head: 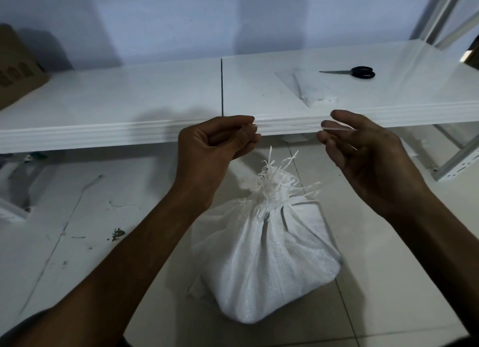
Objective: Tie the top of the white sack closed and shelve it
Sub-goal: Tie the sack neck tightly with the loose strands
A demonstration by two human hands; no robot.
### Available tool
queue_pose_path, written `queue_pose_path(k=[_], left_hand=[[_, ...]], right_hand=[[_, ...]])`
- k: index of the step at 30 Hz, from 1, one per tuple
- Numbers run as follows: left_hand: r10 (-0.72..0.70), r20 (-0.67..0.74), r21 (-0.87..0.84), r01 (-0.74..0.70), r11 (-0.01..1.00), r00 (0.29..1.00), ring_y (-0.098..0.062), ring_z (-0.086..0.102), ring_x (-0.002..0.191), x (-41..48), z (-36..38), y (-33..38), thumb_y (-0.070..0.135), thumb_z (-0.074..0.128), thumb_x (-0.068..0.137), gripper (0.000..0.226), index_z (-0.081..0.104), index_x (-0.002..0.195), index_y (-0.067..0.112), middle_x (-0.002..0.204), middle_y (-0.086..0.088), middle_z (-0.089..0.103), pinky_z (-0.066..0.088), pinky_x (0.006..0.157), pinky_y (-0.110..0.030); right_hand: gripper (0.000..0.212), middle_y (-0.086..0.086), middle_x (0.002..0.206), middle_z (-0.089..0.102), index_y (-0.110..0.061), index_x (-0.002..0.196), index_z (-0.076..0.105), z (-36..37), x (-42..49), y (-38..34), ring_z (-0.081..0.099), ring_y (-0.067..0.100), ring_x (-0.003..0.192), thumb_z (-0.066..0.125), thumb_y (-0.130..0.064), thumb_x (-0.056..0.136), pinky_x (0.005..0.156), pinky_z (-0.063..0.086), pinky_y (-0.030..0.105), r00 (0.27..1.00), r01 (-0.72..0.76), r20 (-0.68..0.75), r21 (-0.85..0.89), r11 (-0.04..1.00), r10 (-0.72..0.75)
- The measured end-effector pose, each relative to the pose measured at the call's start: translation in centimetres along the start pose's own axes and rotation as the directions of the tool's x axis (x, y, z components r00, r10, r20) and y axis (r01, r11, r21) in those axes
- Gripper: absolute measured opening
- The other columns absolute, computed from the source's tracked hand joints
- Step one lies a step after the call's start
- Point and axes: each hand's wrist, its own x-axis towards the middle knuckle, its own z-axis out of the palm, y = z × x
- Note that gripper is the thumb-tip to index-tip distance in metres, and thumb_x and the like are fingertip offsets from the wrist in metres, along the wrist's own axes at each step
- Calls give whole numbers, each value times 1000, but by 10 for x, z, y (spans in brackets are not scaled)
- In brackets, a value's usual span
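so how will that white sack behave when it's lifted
Probably heavy for its size: the white sack sits squat and bulging on the floor. The woven cloth creases, so it will likely sag, not stay stiff. Its wide base should resist tipping.

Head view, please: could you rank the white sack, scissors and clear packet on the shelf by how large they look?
1. white sack: largest, though also nearest the camera.
2. clear packet.
3. scissors: smallest, on the shelf near the packet.

One sack (267, 263), one strip (337, 127), one scissors (355, 72), two hands (215, 141) (370, 152)
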Motion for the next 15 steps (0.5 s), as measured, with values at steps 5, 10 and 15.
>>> queue_pose_path(k=[5,10,15], left_hand=[[43,-4,54,-43,998,999,-26,75,82,1,-3,2,-5,69,83,16,72,97,1,82,-14,76,58,77,-27],[142,79,369,-161,916,987,-19,75,81,0,-10,3,0,75,80,12,73,91,3,82,-8,77,59,78,-29],[213,232,660,-315,682,949,-6,72,74,-2,-19,-5,3,75,79,7,73,85,6,79,-1,74,59,74,-20]], right_hand=[[16,3,80,77,-8,97,71,-6,0,3,74,17,84,69,-5,82,73,54,17,969,248,108,-407,879,-223],[17,-3,80,76,-12,99,76,-13,1,11,72,2,78,74,-12,82,75,52,10,890,420,262,-792,443,-374],[20,8,82,70,-7,100,76,-18,12,33,64,12,71,70,2,82,71,46,13,766,585,556,-811,-9,-322]])
